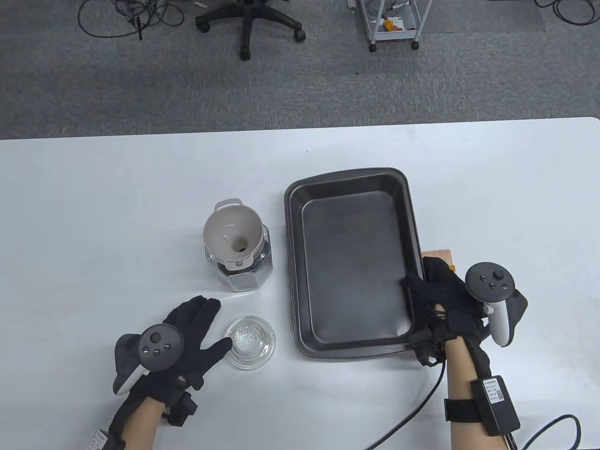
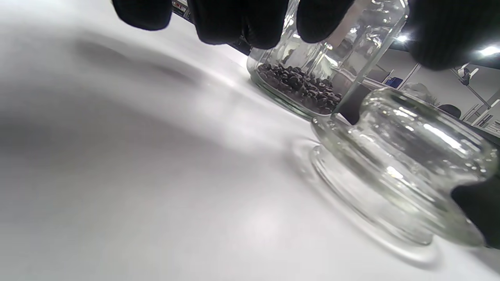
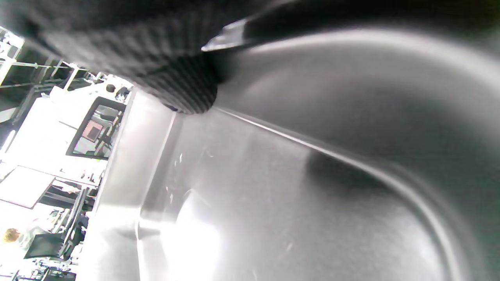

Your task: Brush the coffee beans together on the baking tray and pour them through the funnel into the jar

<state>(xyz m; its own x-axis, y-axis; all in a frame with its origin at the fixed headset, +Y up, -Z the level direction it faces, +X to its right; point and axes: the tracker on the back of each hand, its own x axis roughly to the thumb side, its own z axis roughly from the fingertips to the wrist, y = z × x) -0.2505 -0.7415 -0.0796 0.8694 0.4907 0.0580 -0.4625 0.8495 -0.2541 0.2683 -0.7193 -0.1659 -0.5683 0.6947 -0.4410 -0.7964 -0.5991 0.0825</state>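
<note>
Now the right hand (image 1: 450, 300) grips the tray's (image 1: 300, 262) near right rim, thumb inside. Left hand (image 1: 180, 335) lies spread, thumb touching the lid (image 1: 251, 342). Beans (image 2: 300, 86) darken the jar (image 1: 241, 274).

1. Gloved fingertip (image 3: 183, 89) of the right hand presses down from the top, on the baking tray (image 3: 297, 203) wall.
2. Tray floor gleams, filling centre and right.
3. Blurry room at left.

brush (image 1: 438, 255) mostly hidden behind right hand (image 1: 443, 300)
</note>
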